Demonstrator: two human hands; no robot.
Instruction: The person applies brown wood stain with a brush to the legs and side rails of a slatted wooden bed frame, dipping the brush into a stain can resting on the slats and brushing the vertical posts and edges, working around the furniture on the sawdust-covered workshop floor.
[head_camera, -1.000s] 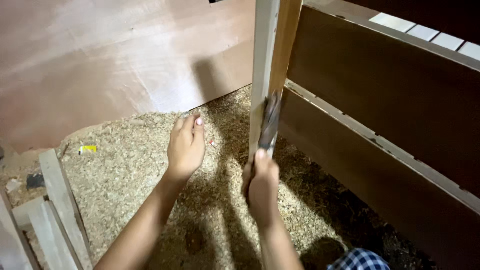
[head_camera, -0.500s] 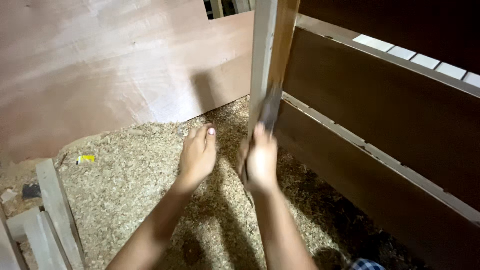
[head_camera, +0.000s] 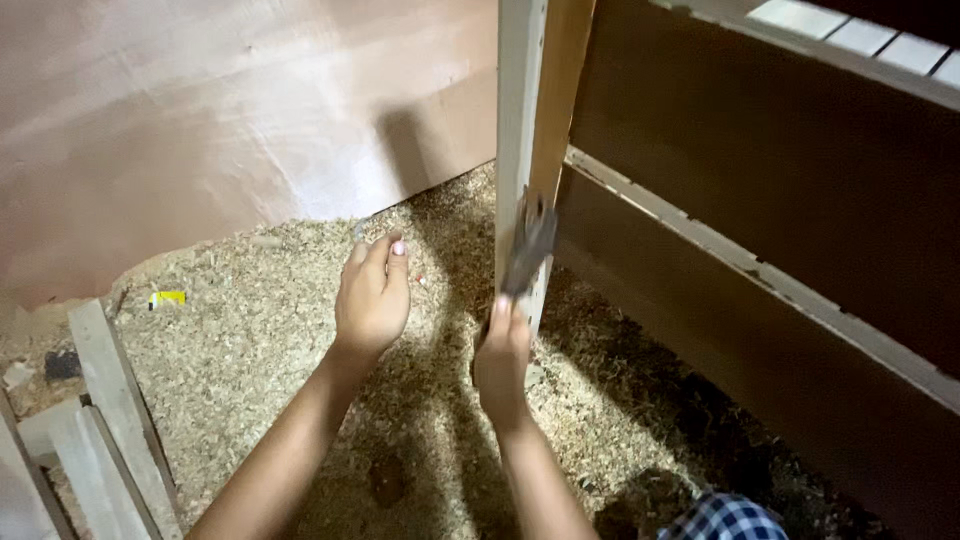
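Since half a second ago the blurred dark metal tool has risen against the pale upright wooden post; the right hand wraps fingers round its handle, while the left hand, fingers together, hovers over the sawdust-covered floor.

We see a floor covered throughout with a loose layer of sawdust and wood shavings, pale under the light and darker toward the lower right. We note a small yellow object lying on the shavings near the left, and a small red speck close to the middle. Pale wooden slats lie at the lower left edge. An upright wooden post stands on this floor, and a plywood sheet meets it along the far edge.
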